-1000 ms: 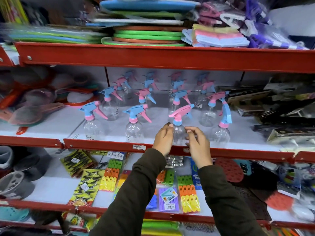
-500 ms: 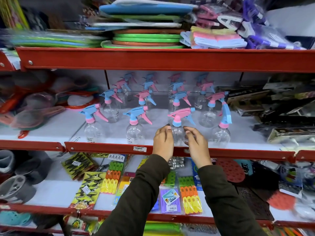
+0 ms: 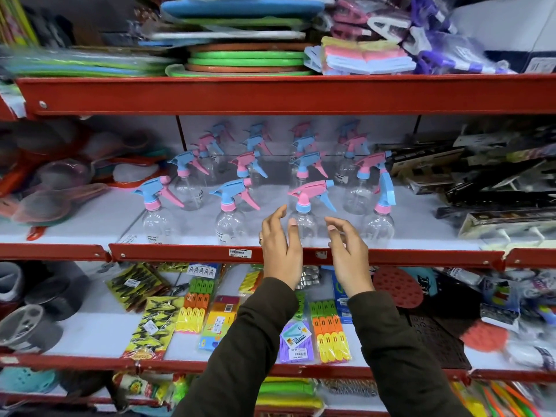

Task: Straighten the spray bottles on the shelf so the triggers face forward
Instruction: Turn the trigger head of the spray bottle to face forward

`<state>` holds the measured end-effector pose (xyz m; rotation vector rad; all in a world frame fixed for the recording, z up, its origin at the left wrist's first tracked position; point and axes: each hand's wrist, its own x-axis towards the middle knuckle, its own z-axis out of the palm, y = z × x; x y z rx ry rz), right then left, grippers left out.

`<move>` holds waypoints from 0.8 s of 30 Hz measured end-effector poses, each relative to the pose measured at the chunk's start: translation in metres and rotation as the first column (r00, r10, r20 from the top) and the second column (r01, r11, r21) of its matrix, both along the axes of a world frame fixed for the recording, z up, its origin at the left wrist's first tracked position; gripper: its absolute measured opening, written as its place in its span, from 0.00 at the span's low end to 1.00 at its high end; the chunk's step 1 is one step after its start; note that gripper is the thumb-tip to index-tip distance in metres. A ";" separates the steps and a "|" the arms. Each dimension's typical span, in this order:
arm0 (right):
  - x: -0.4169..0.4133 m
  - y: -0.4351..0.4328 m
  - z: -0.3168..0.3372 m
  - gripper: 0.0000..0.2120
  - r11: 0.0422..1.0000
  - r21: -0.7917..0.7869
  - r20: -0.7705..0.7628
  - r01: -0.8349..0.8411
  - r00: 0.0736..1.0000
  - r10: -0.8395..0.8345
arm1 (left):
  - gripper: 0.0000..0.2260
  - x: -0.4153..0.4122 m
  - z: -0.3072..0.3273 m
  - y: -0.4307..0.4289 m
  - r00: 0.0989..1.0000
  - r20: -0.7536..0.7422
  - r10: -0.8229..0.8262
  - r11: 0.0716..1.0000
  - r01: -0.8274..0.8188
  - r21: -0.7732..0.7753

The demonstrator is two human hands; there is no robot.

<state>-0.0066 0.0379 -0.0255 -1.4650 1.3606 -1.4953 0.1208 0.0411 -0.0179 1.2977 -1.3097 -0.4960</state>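
Observation:
Several clear spray bottles with pink and blue heads stand in rows on the middle shelf [image 3: 186,254]. In the front row, the pink-headed bottle [image 3: 304,224] stands between my hands, its blue trigger pointing right. My left hand [image 3: 281,245] and my right hand [image 3: 346,251] hover on either side of its clear body, fingers spread, holding nothing. To its left stand two blue-headed bottles [image 3: 230,218] [image 3: 156,218] with pink triggers pointing right. The rightmost front bottle [image 3: 379,224] has its blue head turned end-on, trigger hanging down.
A red shelf lip with a price tag [image 3: 239,253] runs under my hands. Colanders and scoops [image 3: 60,188] lie left of the bottles, dark boxed goods [image 3: 487,188] to the right. Clothes-peg packs [image 3: 329,332] fill the shelf below; stacked mats [image 3: 246,60] sit above.
Both hands have let go of the pink-headed bottle and drawn back slightly, fingers opening. The bottle's head has turned a little, trigger more to the right.

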 end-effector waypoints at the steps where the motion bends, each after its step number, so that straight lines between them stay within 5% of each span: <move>1: -0.003 0.004 -0.001 0.12 0.999 -0.025 0.006 0.021 1.000 -0.021 | 0.18 -0.004 0.000 0.004 1.000 -0.002 0.013 0.999 -0.013 -0.046; 6: -0.031 0.018 -0.006 0.09 0.973 -0.143 0.060 0.180 0.983 -0.173 | 0.14 -0.043 0.006 0.023 0.998 -0.033 -0.062 0.987 0.056 -0.151; 11: -0.076 0.011 0.002 0.08 0.948 -0.124 0.111 0.294 0.953 -0.281 | 0.20 -0.096 0.006 0.022 0.967 -0.058 -0.247 0.969 0.245 -0.033; 17: -0.114 -0.020 0.014 0.17 0.989 0.077 -0.010 0.127 0.992 -0.126 | 0.21 -0.135 0.013 0.003 0.963 0.021 -0.268 0.940 0.256 0.227; 24: -0.121 -0.018 0.013 0.17 0.991 0.090 -0.059 0.098 0.994 -0.093 | 0.22 -0.143 0.019 -0.013 0.962 0.027 -0.272 0.917 0.251 0.310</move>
